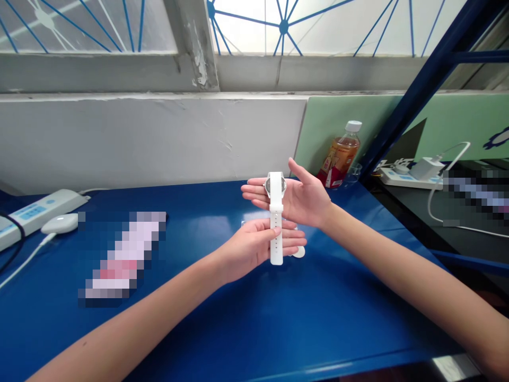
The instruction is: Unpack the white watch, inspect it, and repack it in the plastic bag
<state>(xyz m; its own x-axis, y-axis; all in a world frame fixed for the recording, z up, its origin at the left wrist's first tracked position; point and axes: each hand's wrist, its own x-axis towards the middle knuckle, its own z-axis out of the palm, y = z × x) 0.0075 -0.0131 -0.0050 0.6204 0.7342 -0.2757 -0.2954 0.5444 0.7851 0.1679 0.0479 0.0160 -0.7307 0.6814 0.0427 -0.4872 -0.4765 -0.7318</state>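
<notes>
A white wristwatch [276, 208] hangs lengthwise in front of me, its round face turned away and the strap running down. My left hand [258, 241] pinches the lower strap between thumb and outstretched fingers. Behind the watch head is my right hand [302, 197], open, palm up, thumb raised and fingers stretched to the left. The watch head lies over its fingers; I cannot tell whether they touch. Under the hands, a small white object [299, 252] on the blue table [222, 329] is mostly hidden.
At left lie a blurred-out flat phone-like object [129, 257], a white power strip [43, 212] and a white cabled device [59, 223]. A drink bottle [340, 156] stands at the back right, near a blue metal post [401, 109]. Another power strip [413, 178] is farther right.
</notes>
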